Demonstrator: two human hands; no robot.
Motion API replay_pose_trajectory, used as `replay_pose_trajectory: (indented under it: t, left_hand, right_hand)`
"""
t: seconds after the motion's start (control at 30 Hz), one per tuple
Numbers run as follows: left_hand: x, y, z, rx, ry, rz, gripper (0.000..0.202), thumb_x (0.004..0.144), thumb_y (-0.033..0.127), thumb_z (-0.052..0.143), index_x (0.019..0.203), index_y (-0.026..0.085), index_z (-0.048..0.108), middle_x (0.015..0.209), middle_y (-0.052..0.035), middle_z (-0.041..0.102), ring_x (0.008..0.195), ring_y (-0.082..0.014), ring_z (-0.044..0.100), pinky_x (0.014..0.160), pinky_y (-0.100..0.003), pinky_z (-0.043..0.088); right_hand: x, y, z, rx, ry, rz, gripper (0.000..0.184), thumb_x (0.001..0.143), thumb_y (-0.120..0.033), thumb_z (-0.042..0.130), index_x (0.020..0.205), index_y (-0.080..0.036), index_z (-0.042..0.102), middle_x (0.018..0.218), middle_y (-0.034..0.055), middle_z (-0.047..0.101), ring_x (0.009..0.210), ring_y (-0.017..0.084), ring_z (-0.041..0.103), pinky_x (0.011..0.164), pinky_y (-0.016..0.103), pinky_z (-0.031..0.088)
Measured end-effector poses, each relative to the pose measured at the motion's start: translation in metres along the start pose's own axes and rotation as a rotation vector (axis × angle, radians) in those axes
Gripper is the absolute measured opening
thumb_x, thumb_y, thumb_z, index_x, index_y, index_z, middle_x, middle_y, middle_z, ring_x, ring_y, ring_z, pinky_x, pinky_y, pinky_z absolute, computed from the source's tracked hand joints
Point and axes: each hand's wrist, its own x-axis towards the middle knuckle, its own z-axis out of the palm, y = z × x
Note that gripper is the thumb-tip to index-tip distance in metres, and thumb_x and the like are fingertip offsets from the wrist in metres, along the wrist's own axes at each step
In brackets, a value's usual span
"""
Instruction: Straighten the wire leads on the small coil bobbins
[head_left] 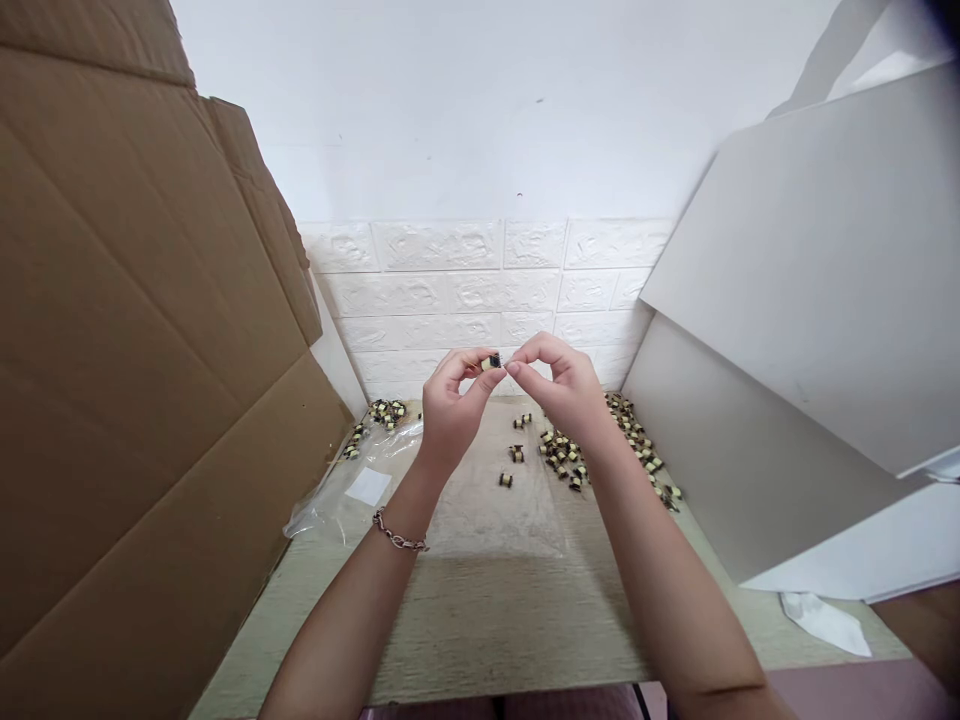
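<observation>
My left hand point(452, 400) pinches a small yellow-and-black coil part point(493, 362) between thumb and forefinger, raised above the table. My right hand point(564, 385) is closed in a pinch right beside that part, its fingertips touching or nearly touching it. A bracelet point(397, 538) circles my left wrist. Below the hands, a few loose coil parts point(516, 453) lie on a clear plastic sheet point(487, 510). A denser scatter of the same parts point(562, 458) lies under my right wrist.
A large brown cardboard box point(135, 380) stands along the left. White boxes point(810, 330) stand on the right. More coil parts lie in a pile at back left point(386, 411) and in a row at right point(645, 450). A clear bag point(352, 490) lies left; crumpled paper point(825, 620) lies right.
</observation>
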Motion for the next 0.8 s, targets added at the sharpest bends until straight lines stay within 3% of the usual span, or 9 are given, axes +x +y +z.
replay_pose_trajectory:
  t: [0.17, 0.33, 0.53, 0.8]
  left_hand:
    - [0.001, -0.001, 0.003, -0.349, -0.026, -0.234, 0.018, 0.064, 0.028, 0.067, 0.08, 0.019, 0.063, 0.079, 0.0008, 0.058, 0.072, -0.007, 0.051, 0.069, -0.02, 0.04]
    - [0.001, 0.006, 0.004, -0.565, -0.105, -0.435, 0.019, 0.066, 0.029, 0.065, 0.079, 0.016, 0.062, 0.077, 0.0003, 0.057, 0.068, -0.0054, 0.05, 0.068, -0.02, 0.04]
    - [0.001, 0.015, 0.002, -0.625, -0.172, -0.619, 0.014, 0.071, 0.027, 0.061, 0.076, 0.014, 0.06, 0.071, 0.0021, 0.053, 0.064, -0.0032, 0.046, 0.066, -0.018, 0.04]
    - [0.001, 0.017, 0.001, -0.671, -0.15, -0.726, 0.016, 0.072, 0.028, 0.06, 0.071, 0.013, 0.057, 0.065, 0.0019, 0.051, 0.064, -0.0056, 0.049, 0.066, -0.02, 0.041]
  right_hand:
    - [-0.001, -0.001, 0.003, -0.044, 0.055, -0.086, 0.008, 0.074, -0.022, 0.054, 0.066, -0.02, 0.055, 0.073, -0.0021, 0.055, 0.074, 0.012, 0.053, 0.08, 0.033, 0.037]
    - [-0.003, -0.001, 0.006, -0.138, 0.12, -0.132, 0.007, 0.074, -0.021, 0.055, 0.067, -0.022, 0.057, 0.073, -0.0029, 0.056, 0.075, 0.012, 0.054, 0.087, 0.038, 0.033]
    - [-0.005, 0.002, 0.012, -0.374, 0.23, -0.21, 0.005, 0.073, -0.023, 0.057, 0.068, -0.023, 0.058, 0.072, -0.0043, 0.056, 0.073, 0.011, 0.054, 0.098, 0.041, 0.017]
    - [-0.007, 0.007, 0.018, -0.582, 0.305, -0.377, 0.01, 0.076, -0.024, 0.053, 0.067, -0.023, 0.056, 0.067, -0.0045, 0.056, 0.071, 0.011, 0.053, 0.098, 0.041, 0.016]
